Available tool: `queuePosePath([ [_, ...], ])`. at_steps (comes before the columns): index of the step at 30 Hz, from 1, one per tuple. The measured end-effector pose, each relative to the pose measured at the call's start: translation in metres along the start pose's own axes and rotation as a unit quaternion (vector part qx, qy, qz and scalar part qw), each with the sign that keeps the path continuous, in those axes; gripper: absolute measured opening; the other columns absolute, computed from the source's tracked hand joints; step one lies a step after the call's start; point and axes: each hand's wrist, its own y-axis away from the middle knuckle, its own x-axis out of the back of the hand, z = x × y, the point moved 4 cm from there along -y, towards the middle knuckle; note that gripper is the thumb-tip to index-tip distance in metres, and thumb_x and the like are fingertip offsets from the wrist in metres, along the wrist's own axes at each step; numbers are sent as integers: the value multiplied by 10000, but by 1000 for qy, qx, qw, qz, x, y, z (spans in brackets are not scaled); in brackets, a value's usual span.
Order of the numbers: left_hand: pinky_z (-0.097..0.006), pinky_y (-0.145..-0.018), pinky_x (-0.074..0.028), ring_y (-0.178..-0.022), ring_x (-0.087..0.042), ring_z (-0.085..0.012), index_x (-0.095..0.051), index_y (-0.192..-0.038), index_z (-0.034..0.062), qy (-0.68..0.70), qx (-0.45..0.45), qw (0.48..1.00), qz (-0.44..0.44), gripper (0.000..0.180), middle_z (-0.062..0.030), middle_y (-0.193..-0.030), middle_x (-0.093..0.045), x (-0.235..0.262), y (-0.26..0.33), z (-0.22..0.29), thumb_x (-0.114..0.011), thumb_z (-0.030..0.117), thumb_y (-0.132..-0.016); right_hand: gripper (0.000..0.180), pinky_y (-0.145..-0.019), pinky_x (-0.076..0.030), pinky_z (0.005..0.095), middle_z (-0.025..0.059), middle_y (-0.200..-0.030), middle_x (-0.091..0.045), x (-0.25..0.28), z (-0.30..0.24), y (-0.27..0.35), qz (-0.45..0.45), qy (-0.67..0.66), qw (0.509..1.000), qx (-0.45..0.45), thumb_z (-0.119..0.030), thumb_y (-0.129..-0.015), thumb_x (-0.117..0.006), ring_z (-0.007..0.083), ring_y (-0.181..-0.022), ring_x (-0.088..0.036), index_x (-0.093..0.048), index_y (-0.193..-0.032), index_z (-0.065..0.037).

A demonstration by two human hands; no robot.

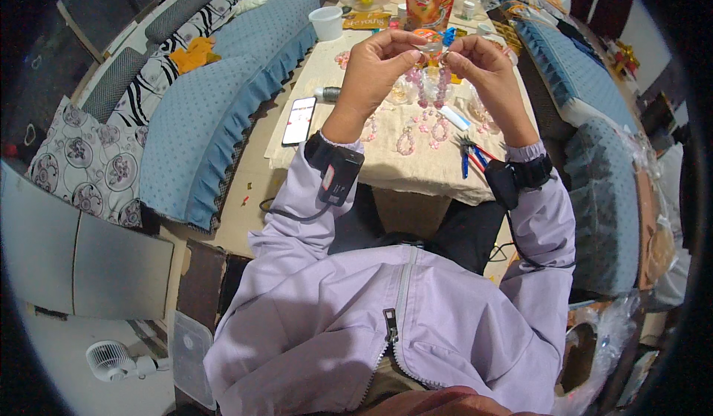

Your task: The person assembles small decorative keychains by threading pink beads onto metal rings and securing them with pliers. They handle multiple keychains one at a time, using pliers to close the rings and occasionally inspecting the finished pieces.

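Note:
My left hand [377, 71] and my right hand [487, 73] are raised over the table, thumb and forefinger of each pinched together. Between them a strand of pink and purple beads [423, 93] hangs down, its ends at my fingertips. A small blue thing [449, 36] shows beside my right fingertips; whether I hold it I cannot tell. Any thread at the fingertips is too fine to make out. Below, a loop of pink beads [406, 143] lies on the cloth, with more pink beads around it. A white tube [454, 118] lies close to the right hand.
On the cream-covered table [356, 167] lie a phone [298, 121], a dark spool [330, 94] and pliers with red and blue handles [474, 152]. Farther back stand a white tub [327, 24] and a red pouch [429, 2]. Blue-covered sofas [215, 82] flank the table.

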Motion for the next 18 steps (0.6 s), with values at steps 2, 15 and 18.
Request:
queuePosePath([
  [2,-251,-800,-546,-909,-681,-138,-673,-1117,2,-6,5,1000,-3,238,-96,-1003,-710,-1,0,1,-674,49,-884,189,-780,-477,222,13,-929,-650,0,0,1,-1,-1,1000,-6,-160,-930,-671,73,-860,-594,-614,-1033,-11],
  [15,-253,-800,-542,-918,-675,-129,-675,-1108,8,-4,9,1000,1,226,-90,-1052,-704,-5,0,3,-656,28,-883,192,-750,-468,213,9,-911,-651,0,-1,4,2,-5,1000,-5,-172,-928,-675,66,-835,-593,-616,-1033,-23],
  [18,-258,-808,-540,-925,-677,-136,-674,-1105,7,7,5,1000,-1,224,-90,-1061,-704,-5,0,3,-658,29,-883,190,-733,-458,208,-1,-902,-644,0,-2,5,2,-7,1000,-1,-175,-924,-681,59,-820,-582,-622,-1028,-27],
])
